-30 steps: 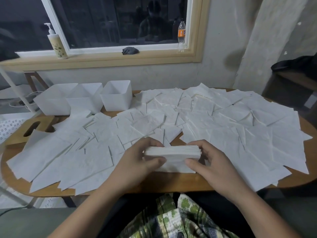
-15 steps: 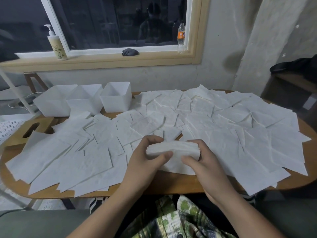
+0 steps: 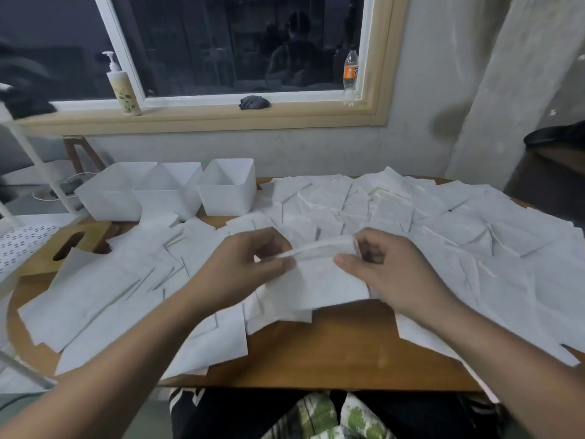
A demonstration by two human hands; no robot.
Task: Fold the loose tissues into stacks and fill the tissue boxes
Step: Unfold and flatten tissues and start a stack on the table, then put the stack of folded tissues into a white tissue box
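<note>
My left hand (image 3: pixel 240 267) and right hand (image 3: pixel 389 270) grasp a thin stack of white paper tissues (image 3: pixel 319 280) by its two ends. The fingers (image 3: pixel 280 264) of each are curled round it, thumbs on the near face and the rest behind. The stack bows upward between my hands along its top edge. It hangs down toward the near edge of the brown oval wooden counter (image 3: pixel 332 350), about midway along it. I cannot tell whether its lower edge touches what lies beneath. Loose white tissues (image 3: pixel 443 223) overlap one another across most of the counter, from its left end to its right end, with a bare strip of wood along the near edge. At the far left corner three white square plastic boxes (image 3: pixel 228 201) stand in a row, side by side, open at the top. Near them, at the left edge, lies a flat wooden lid with an oval slot (image 3: pixel 68 245), partly covered by tissues.
</note>
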